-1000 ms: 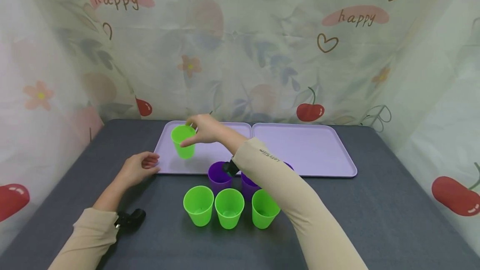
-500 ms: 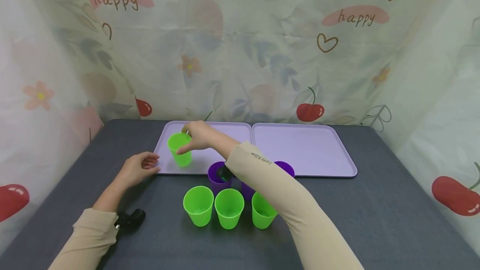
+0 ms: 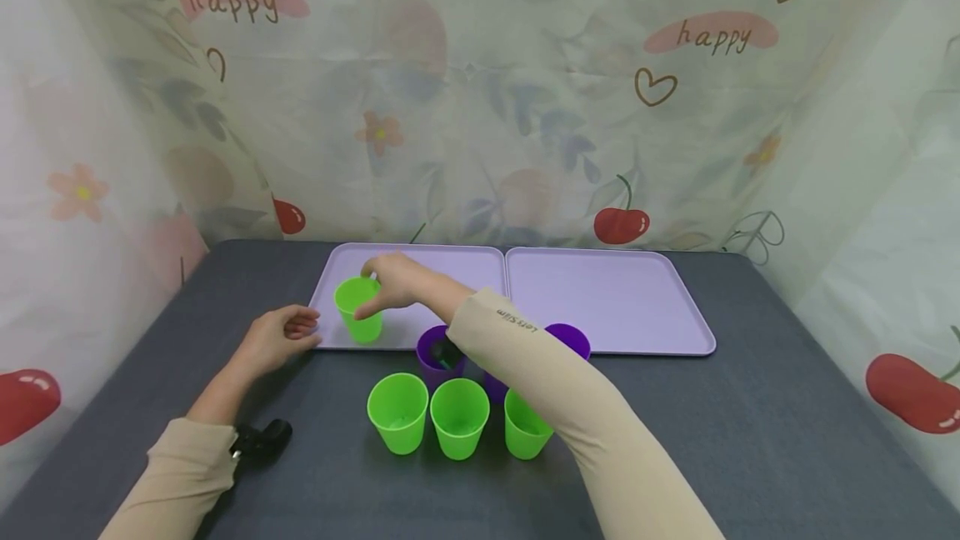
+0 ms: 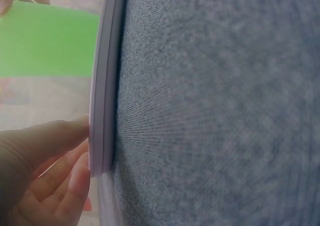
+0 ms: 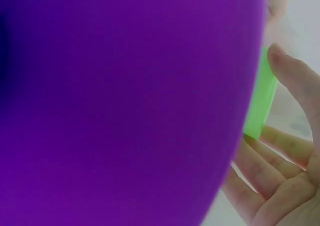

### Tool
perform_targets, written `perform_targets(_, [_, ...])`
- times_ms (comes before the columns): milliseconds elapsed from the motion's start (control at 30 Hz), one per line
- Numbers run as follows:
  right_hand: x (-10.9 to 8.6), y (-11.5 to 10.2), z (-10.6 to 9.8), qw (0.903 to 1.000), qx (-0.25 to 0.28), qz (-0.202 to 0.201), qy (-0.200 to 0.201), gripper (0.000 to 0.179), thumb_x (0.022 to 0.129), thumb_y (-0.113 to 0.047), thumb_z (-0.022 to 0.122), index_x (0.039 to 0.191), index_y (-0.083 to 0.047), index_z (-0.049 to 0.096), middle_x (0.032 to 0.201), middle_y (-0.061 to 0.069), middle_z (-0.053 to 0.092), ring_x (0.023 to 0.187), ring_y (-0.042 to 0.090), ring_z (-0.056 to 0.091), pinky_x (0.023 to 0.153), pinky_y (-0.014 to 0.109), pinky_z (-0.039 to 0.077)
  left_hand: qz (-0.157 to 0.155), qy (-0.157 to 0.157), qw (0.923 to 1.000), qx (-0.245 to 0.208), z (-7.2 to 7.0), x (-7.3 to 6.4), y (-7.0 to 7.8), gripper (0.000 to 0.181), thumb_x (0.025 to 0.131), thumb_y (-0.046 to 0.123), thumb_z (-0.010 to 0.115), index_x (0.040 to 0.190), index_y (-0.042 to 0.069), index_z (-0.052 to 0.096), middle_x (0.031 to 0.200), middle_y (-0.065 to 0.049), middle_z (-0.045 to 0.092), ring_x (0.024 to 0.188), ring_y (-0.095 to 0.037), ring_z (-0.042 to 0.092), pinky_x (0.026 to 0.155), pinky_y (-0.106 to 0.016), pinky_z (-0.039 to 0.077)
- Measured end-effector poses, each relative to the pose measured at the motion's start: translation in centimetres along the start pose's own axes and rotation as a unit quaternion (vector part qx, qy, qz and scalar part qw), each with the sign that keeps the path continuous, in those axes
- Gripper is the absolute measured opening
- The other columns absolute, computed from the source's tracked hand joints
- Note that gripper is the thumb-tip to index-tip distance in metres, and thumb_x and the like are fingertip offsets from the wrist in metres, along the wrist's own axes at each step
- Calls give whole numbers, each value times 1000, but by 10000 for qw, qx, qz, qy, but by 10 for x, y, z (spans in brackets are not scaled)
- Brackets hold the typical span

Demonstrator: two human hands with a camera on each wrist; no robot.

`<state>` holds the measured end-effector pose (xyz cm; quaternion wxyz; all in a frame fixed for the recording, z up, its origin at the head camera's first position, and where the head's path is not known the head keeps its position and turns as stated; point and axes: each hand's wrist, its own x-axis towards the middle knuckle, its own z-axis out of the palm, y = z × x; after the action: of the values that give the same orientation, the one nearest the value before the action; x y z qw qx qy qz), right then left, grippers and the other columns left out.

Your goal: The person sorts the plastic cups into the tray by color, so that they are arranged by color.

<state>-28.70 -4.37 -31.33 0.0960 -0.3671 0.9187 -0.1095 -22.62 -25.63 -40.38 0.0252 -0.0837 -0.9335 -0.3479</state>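
My right hand [image 3: 393, 282] holds a light green cup [image 3: 352, 300] between thumb and fingers, upright over the front left of the left lilac tray [image 3: 438, 261]. In the left wrist view, the base of this cup [image 4: 50, 41] passes behind the tray's rim [image 4: 104, 86], so I cannot tell if it touches the tray floor. My left hand [image 3: 277, 336] grips the tray's front left corner, thumb and curled fingers on the rim. A purple cup [image 5: 135, 106] fills most of the right wrist view and hides part of the green one.
A second lilac tray [image 3: 607, 298] adjoins on the right. In front of the trays stand purple cups, one on the left [image 3: 431, 365] and one on the right [image 3: 567, 338], with another partly under my right sleeve. Three green cups [image 3: 460, 415] form the nearest row on the dark cloth [image 3: 735, 440].
My right hand has lowered the green cup and brought it a little nearer and to the left over the tray. The left hand has stayed at the tray corner.
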Motion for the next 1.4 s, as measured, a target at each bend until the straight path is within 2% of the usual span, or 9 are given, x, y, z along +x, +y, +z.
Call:
perform_targets(333, [-3, 1, -1, 9996, 48, -15, -260, 70, 81, -41, 69, 136, -6, 45, 135, 9, 55, 125, 19, 52, 107, 25, 39, -133, -26, 9999, -19, 2, -1, 3, 36, 84, 10, 67, 113, -9, 58, 106, -27, 65, 94, -35, 64, 81, -45, 53])
perform_targets(433, [-5, 3, -6, 9993, 226, 0, -301, 72, 82, -41, 68, 140, -8, 41, 134, 10, 56, 124, 20, 53, 107, 28, 39, -114, -21, 9999, -41, 2, -2, 4, 36, 84, 9, 67, 112, -10, 58, 106, -27, 65, 94, -35, 64, 81, -45, 54])
perform_targets(567, [-13, 6, -20, 9987, 474, -70, -162, 66, 83, -40, 68, 138, -11, 44, 129, 10, 60, 120, 21, 56, 105, 30, 42, -110, -37, 9999, -48, 2, -2, 5, 36, 84, 9, 67, 113, -10, 58, 106, -27, 64, 95, -35, 64, 82, -45, 53])
perform_targets(733, [-32, 11, -41, 9945, 1020, -230, 106, 58, 83, -36, 68, 133, -12, 49, 125, 9, 61, 106, 20, 64, 91, 25, 50, -129, -35, 9999, -34, 1, -3, 6, 36, 84, 9, 67, 113, -9, 58, 106, -27, 64, 95, -35, 63, 82, -45, 53])
perform_targets(933, [-61, 28, -58, 9854, 1625, -339, 378, 52, 84, -31, 68, 130, -11, 52, 124, 9, 62, 106, 20, 64, 89, 23, 51, -140, -18, 9999, -23, 1, -2, 4, 36, 84, 10, 67, 113, -9, 57, 107, -27, 64, 95, -35, 63, 81, -44, 53])
perform_targets(1167, [-97, 53, -62, 9822, 1708, -376, 692, 47, 83, -27, 70, 124, -9, 57, 119, 10, 64, 102, 20, 65, 91, 28, 52, -166, 1, 9998, 62, 2, -1, 2, 37, 83, 10, 68, 113, -9, 58, 107, -26, 64, 95, -35, 63, 82, -45, 53])
perform_targets(1400, [-135, 75, -56, 9794, 1815, -291, 832, 44, 83, -26, 69, 123, -9, 58, 117, 10, 64, 102, 20, 66, 90, 33, 53, -139, 24, 9999, 59, 2, -1, 3, 37, 83, 10, 68, 113, -9, 58, 106, -27, 64, 94, -35, 63, 82, -45, 53])
